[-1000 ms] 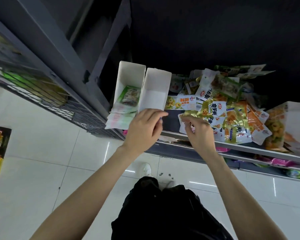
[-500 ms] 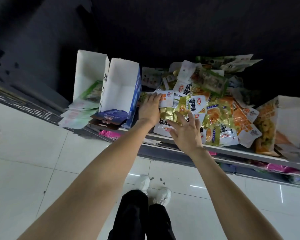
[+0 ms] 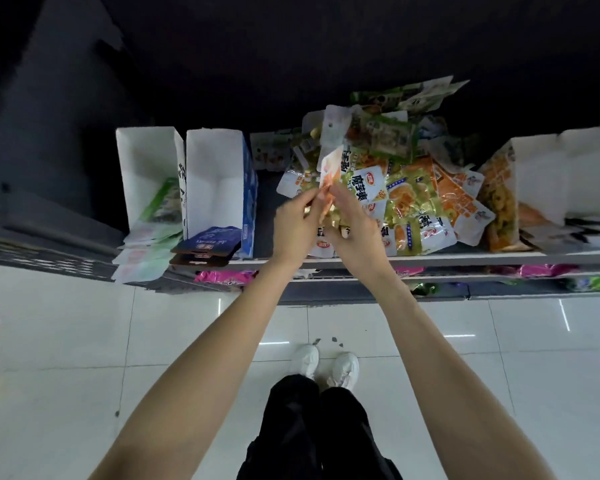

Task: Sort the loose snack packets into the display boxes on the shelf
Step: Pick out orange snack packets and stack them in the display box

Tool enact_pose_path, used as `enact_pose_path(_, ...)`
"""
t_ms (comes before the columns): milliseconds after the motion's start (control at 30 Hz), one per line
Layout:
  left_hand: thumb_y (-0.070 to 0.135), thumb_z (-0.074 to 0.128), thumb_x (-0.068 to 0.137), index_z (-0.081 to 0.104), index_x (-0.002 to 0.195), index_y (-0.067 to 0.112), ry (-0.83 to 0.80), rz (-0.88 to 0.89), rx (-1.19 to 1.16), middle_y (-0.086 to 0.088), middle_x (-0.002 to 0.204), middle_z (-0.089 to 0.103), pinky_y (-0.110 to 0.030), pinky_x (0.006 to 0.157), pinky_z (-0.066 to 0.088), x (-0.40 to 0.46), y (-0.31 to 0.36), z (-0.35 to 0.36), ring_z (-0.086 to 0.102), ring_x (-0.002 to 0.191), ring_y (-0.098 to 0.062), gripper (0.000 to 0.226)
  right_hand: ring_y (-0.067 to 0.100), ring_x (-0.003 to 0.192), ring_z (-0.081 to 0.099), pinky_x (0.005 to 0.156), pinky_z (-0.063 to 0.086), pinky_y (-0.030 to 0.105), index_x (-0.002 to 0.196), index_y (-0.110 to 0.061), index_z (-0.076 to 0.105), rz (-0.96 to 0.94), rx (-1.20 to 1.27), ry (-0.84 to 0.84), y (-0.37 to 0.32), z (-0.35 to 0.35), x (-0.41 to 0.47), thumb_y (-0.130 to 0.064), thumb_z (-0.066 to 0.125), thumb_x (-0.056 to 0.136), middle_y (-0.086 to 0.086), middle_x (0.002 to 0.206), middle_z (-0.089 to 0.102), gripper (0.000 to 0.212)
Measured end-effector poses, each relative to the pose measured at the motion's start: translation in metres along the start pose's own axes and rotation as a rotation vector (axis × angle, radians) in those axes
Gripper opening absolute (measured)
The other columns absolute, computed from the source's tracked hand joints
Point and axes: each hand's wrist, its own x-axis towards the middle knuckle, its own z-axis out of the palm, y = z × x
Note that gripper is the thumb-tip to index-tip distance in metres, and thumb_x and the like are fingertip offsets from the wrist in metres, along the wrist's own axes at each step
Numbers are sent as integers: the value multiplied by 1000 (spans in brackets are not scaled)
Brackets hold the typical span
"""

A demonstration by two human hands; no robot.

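Pinching an orange packet upright between left hand and right hand, above the packet pile on the shelf.

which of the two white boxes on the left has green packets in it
The leftmost white cardboard display box: pale green packets lie in it. The blue-sided box beside it shows only a bare white inside.
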Motion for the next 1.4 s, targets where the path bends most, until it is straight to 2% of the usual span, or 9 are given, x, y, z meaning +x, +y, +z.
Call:
enact_pose_path(133, 18, 52, 94, 63, 120, 17, -42, 289, 172, 2, 116, 66, -26, 97, 44, -34, 30, -18, 58, 108, -15, 29, 16, 115, 57, 98, 47, 31, 137, -18, 42, 181, 574, 112, -53, -19, -33, -25, 55, 91, 2, 124, 58, 48)
enact_pose_path(400, 33, 57, 91, 60, 125, 23, -288, 838, 385, 2, 136, 52, -40, 112, 25, -52, 67, -25, 38, 130, -18, 35, 41, 89, 64, 73, 55, 43, 91, -3, 65, 311, 378, 522, -67, -80, -88, -12, 58, 89, 20, 89, 69, 12)
enact_pose_path(533, 34, 63, 87, 46, 134, 29, -506, 503, 227, 12, 139, 41, -20, 105, 25, -42, 105, -23, 34, 130, -8, 50, 35, 94, 65, 83, 52, 58, 86, -27, 69, 279, 277, 498, -58, -123, -114, -24, 61, 84, 7, 94, 72, 8)
enact_pose_path(733, 37, 69, 80, 62, 114, 21, -846, 234, 226, 13, 111, 61, -33, 94, 44, -29, 124, 23, 56, 107, -11, 38, 11, 89, 70, 76, 58, 40, 111, -20, 64, 267, 179, 463, -27, -173, -142, -11, 59, 92, 1, 103, 72, 22)
enact_pose_path(933, 41, 69, 81, 66, 108, 30, -611, 432, 434, 10, 82, 64, -25, 67, 40, -45, 141, 110, 57, 74, -11, 29, 18, 83, 71, 68, 59, 38, 97, -18, 65, 302, 228, 452, 31, -231, -163, -4, 58, 91, -1, 92, 72, 17)
enact_pose_path(1067, 33, 63, 88, 58, 120, 26, -417, 157, 88, 14, 95, 64, -13, 73, 45, -53, 150, 176, 59, 87, -2, 33, 25, 87, 69, 71, 58, 42, 102, -12, 65, 301, 354, 543, 55, -302, -165, -3, 58, 91, 10, 99, 70, 16)
enact_pose_path(1200, 27, 55, 94, 49, 128, 14, -215, -153, -28, 8, 109, 60, -18, 82, 44, -50, 153, 225, 56, 104, -13, 37, 20, 77, 66, 65, 56, 46, 97, -11, 64, 173, -29, 591, 64, -362, -135, -15, 53, 94, -1, 84, 66, 12)
enact_pose_path(1300, 26, 50, 97, 42, 134, 12, -145, -304, -21, 5, 119, 55, -11, 79, 41, -45, 149, 249, 52, 106, -10, 40, 4, 52, 52, 47, 42, 24, 95, -8, 64, -51, -268, 441, 61, -369, -91, -5, 47, 95, -6, 60, 52, 17)
enact_pose_path(1400, 28, 48, 97, 43, 134, 14, -160, -417, -103, -5, 127, 56, -32, 101, 42, -40, 141, 267, 53, 117, -20, 40, 9, 50, 54, 45, 40, 21, 121, -7, 62, -171, -619, 241, 66, -351, -51, 12, 47, 86, 6, 70, 64, 42)
